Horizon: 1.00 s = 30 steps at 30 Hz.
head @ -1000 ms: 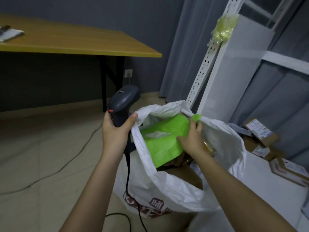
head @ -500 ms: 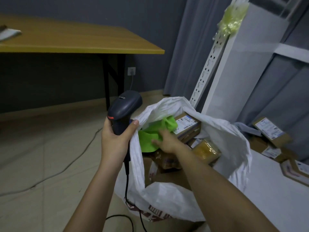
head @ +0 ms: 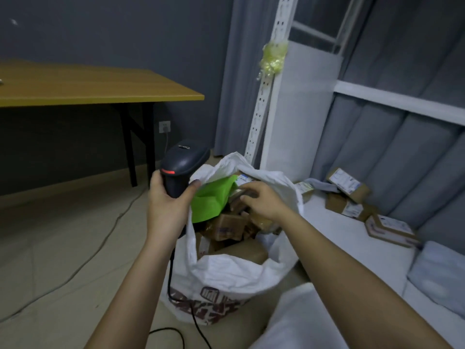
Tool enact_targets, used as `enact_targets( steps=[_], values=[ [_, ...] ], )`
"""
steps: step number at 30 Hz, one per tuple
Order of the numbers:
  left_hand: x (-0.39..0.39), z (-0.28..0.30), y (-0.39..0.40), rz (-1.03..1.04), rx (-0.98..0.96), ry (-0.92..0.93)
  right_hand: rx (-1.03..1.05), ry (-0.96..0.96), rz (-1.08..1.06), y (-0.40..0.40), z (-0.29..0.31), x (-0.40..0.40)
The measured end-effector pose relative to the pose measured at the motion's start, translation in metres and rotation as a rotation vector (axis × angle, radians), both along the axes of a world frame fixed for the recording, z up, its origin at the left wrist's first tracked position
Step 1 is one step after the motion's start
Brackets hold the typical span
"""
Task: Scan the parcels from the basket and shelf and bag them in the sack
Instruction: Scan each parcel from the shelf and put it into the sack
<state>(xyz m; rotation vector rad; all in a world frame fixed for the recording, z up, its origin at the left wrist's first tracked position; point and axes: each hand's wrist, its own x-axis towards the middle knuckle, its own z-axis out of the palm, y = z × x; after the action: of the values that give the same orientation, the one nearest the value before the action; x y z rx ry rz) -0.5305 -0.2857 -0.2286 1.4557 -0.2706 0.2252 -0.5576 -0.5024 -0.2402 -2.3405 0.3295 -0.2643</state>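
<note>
A white woven sack (head: pixel 226 275) stands open on the floor, holding several brown cardboard parcels (head: pixel 227 226) and a bright green mailer (head: pixel 211 200). My left hand (head: pixel 168 200) grips a black barcode scanner (head: pixel 182 166) together with the sack's near-left rim. Over the sack's mouth my right hand (head: pixel 261 200) hovers with loosely bent fingers and holds nothing; it is just right of the green mailer. More cardboard parcels (head: pixel 347 191) lie on the white shelf board (head: pixel 352 238) to the right.
A white perforated shelf post (head: pixel 264 96) rises behind the sack. A wooden table (head: pixel 100 86) with black legs stands at the left. The scanner's cable (head: pixel 191 316) trails over the beige floor. A pale grey soft mailer (head: pixel 437 275) lies at the right edge.
My right hand pushed the green mailer down into the sack, let it go and has drawn back to the right. My left hand still holds scanner and sack rim.
</note>
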Motion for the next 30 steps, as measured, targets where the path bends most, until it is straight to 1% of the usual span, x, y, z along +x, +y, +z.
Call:
enact_targets(
  steps=[2, 4, 6, 8, 11, 16, 19, 23, 27, 30],
  values=[
    [-0.016, 0.003, -0.005, -0.001, 0.060, -0.028, -0.093, -0.066, -0.023, -0.003, 0.015, -0.028],
    [-0.034, 0.004, -0.013, -0.008, 0.136, -0.042, -0.145, -0.088, -0.062, -0.010, 0.029, -0.057],
    [-0.055, 0.004, -0.022, 0.000, 0.213, -0.068, -0.146, -0.069, -0.097, -0.020, 0.036, -0.085],
    [-0.075, 0.006, -0.034, -0.018, 0.238, -0.102, -0.138, -0.053, -0.132, -0.029, 0.038, -0.112],
    [-0.103, 0.011, -0.063, -0.164, 0.191, -0.117, -0.088, -0.078, -0.222, -0.047, 0.036, -0.148],
    [-0.145, 0.016, -0.137, -0.397, 0.163, -0.114, -0.016, -0.090, -0.315, -0.090, 0.032, -0.207],
    [-0.160, 0.012, -0.189, -0.528, 0.184, -0.086, 0.060, -0.083, -0.435, -0.129, 0.015, -0.237],
    [-0.169, -0.001, -0.267, -0.629, 0.245, -0.056, 0.188, -0.082, -0.638, -0.191, -0.022, -0.278],
    [-0.177, -0.024, -0.356, -0.742, 0.294, -0.043, 0.309, -0.068, -0.851, -0.258, -0.075, -0.315],
    [-0.183, -0.056, -0.426, -0.838, 0.322, -0.013, 0.321, -0.043, -1.020, -0.311, -0.124, -0.334]
  ],
)
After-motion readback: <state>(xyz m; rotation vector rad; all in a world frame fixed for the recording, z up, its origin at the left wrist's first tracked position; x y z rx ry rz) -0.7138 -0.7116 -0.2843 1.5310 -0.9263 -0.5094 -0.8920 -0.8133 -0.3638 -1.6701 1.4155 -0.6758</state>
